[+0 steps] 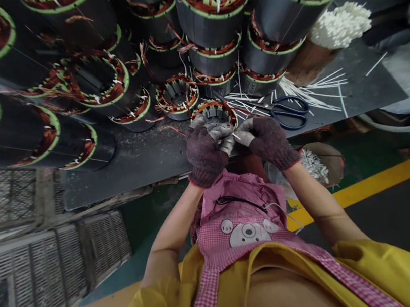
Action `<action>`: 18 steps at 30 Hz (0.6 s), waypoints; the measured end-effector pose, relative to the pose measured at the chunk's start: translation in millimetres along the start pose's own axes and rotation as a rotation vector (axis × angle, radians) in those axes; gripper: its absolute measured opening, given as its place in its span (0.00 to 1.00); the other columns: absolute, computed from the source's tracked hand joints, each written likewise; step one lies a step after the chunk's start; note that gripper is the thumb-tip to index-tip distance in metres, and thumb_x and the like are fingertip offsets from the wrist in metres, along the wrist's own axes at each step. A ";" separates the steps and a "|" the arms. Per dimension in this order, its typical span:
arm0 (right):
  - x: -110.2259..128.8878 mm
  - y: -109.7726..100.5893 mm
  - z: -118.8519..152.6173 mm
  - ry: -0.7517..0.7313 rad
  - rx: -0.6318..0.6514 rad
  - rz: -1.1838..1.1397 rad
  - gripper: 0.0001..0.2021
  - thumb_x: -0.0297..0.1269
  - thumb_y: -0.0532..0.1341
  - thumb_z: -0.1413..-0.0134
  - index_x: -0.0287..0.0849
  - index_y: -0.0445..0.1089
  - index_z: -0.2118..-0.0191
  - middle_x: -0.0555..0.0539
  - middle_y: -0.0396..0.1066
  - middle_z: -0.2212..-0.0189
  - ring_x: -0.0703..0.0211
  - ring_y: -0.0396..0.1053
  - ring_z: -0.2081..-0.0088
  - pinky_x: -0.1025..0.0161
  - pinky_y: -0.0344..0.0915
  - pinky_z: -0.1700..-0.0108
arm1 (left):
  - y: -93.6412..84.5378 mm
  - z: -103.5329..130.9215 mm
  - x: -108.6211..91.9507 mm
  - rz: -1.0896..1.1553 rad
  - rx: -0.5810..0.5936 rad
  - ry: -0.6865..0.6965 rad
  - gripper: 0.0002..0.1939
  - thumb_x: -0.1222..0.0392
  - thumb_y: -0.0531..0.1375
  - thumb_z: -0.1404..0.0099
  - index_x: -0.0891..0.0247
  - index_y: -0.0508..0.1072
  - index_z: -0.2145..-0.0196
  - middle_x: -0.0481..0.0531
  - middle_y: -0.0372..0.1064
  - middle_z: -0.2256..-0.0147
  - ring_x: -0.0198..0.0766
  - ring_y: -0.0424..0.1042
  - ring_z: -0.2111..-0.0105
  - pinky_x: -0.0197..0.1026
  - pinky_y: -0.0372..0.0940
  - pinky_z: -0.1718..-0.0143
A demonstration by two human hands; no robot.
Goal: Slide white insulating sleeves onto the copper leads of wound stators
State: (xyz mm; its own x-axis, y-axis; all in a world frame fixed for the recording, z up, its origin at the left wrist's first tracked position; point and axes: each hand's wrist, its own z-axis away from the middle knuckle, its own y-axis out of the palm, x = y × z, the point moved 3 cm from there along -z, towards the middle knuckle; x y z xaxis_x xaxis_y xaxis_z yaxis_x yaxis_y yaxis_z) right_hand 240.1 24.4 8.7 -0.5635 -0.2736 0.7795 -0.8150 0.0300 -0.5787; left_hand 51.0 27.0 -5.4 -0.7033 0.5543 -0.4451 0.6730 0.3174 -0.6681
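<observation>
A small stator (pixel 214 106) with copper windings and a pale green rim stands at the table's front edge. Both my hands wear dark knitted gloves with worn grey fingertips. My left hand (pixel 209 145) is closed at the stator's near rim, fingers bunched around a thin white strip (pixel 235 136). From the other side my right hand (pixel 262 138) pinches at the same strip, thumb and forefinger pressed together. Most of the strip is hidden by the fingers. Blue-handled scissors (pixel 290 111) lie just beyond my right hand, over loose white strips (pixel 320 92).
Stacked stators (pixel 209 20) fill the back and left of the dark table (pixel 144 157). A brown container (pixel 306 60) holds a bundle of white strips (pixel 341 25). Below the table's right side sits a bin (pixel 333 161) with white offcuts. Grey crates (pixel 54 276) stand at lower left.
</observation>
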 end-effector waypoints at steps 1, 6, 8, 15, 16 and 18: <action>0.6 0.0 0.3 -0.019 -0.002 0.009 0.14 0.49 0.67 0.34 0.46 0.80 0.67 0.47 0.79 0.71 0.53 0.72 0.66 0.54 0.66 0.60 | -0.4 0.7 0.8 0.020 0.006 0.016 0.04 0.56 0.66 0.27 0.53 0.82 0.56 0.52 0.84 0.54 0.51 0.81 0.45 0.65 0.64 0.28; 19.2 -2.7 3.5 -0.180 -0.055 0.065 0.10 0.46 0.66 0.33 0.47 0.80 0.60 0.44 0.81 0.63 0.47 0.76 0.60 0.49 0.69 0.54 | 5.4 -0.8 -1.4 -0.002 0.016 -0.036 0.05 0.57 0.67 0.29 0.52 0.83 0.56 0.51 0.83 0.53 0.53 0.80 0.45 0.67 0.62 0.27; 32.2 -9.3 4.7 -0.248 -0.093 0.082 0.10 0.44 0.63 0.30 0.48 0.80 0.61 0.44 0.81 0.64 0.46 0.77 0.60 0.46 0.71 0.52 | 8.0 -3.4 -4.9 -0.032 -0.016 -0.072 0.04 0.57 0.67 0.30 0.53 0.83 0.58 0.53 0.83 0.54 0.54 0.80 0.46 0.68 0.62 0.28; 34.6 -35.7 9.8 -0.092 -0.266 -0.081 0.09 0.48 0.65 0.29 0.54 0.81 0.54 0.46 0.84 0.56 0.42 0.81 0.52 0.40 0.78 0.44 | 5.5 -4.0 -6.7 -0.025 -0.010 -0.007 0.07 0.53 0.66 0.27 0.54 0.82 0.55 0.54 0.83 0.52 0.55 0.80 0.44 0.67 0.61 0.27; 30.0 -31.3 10.1 -0.081 -0.175 -0.133 0.11 0.50 0.65 0.30 0.52 0.82 0.51 0.46 0.85 0.54 0.42 0.81 0.50 0.41 0.78 0.43 | 4.6 -3.0 -5.3 -0.016 0.007 0.006 0.08 0.53 0.66 0.27 0.54 0.82 0.53 0.54 0.83 0.51 0.56 0.79 0.43 0.67 0.61 0.27; 21.6 -20.2 11.9 -0.074 -0.016 -0.209 0.16 0.53 0.65 0.29 0.49 0.82 0.50 0.45 0.84 0.53 0.45 0.81 0.50 0.45 0.79 0.44 | 3.5 -1.4 -2.3 -0.004 0.049 0.011 0.09 0.53 0.66 0.27 0.54 0.82 0.52 0.54 0.83 0.49 0.56 0.77 0.39 0.66 0.59 0.26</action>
State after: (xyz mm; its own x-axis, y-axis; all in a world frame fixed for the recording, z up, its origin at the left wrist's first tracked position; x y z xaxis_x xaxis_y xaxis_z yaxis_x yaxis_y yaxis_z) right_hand 246.0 6.4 34.4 -0.3712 -0.3449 0.8621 -0.9154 -0.0198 -0.4021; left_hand 55.2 28.0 -5.9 -0.7032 0.5615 -0.4362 0.6582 0.2819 -0.6981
